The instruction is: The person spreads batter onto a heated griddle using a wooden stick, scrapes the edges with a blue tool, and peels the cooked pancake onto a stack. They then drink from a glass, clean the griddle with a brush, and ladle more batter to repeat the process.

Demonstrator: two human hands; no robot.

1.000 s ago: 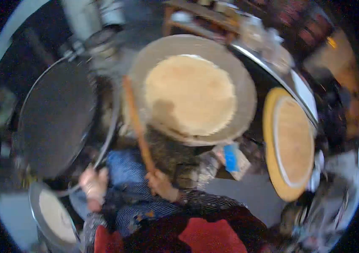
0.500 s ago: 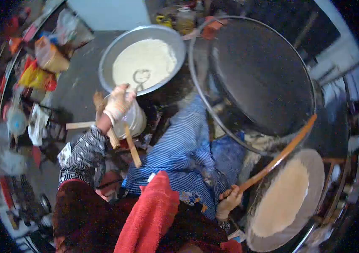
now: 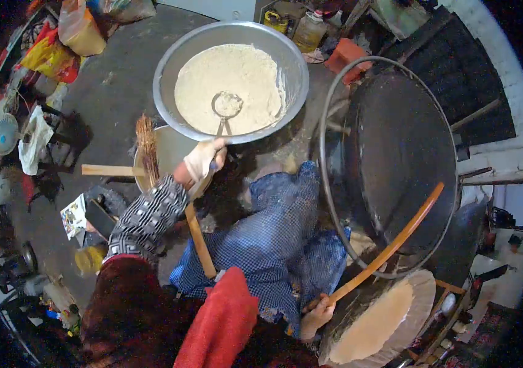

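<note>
My left hand (image 3: 203, 158), wrapped in pale cloth or tape across the palm, is closed round the handle of a metal ladle (image 3: 227, 105). The ladle's round bowl rests in thick cream-coloured batter (image 3: 252, 73), inside a wide metal basin (image 3: 164, 64). Low on the right, my right hand (image 3: 317, 316) grips one end of a long, slightly curved wooden spatula (image 3: 396, 243). Its far end reaches over the rim of a big round dark griddle (image 3: 406, 162). Beside that hand, a thin tan flatbread (image 3: 375, 322) lies on a round mat (image 3: 420, 294).
Below the basin stands a pale bucket (image 3: 172, 144) with a straw brush (image 3: 146, 144) and wooden sticks (image 3: 200, 242) across it. A metal hoop (image 3: 325, 153) rings the griddle. Bags (image 3: 80, 30) and a small fan (image 3: 5, 133) are at the left, a red brick (image 3: 347, 60) behind.
The view has turned, so the basin now appears larger and further right. Both hands keep their holds; the ladle is still in the batter, and the spatula still crosses the griddle's edge.
</note>
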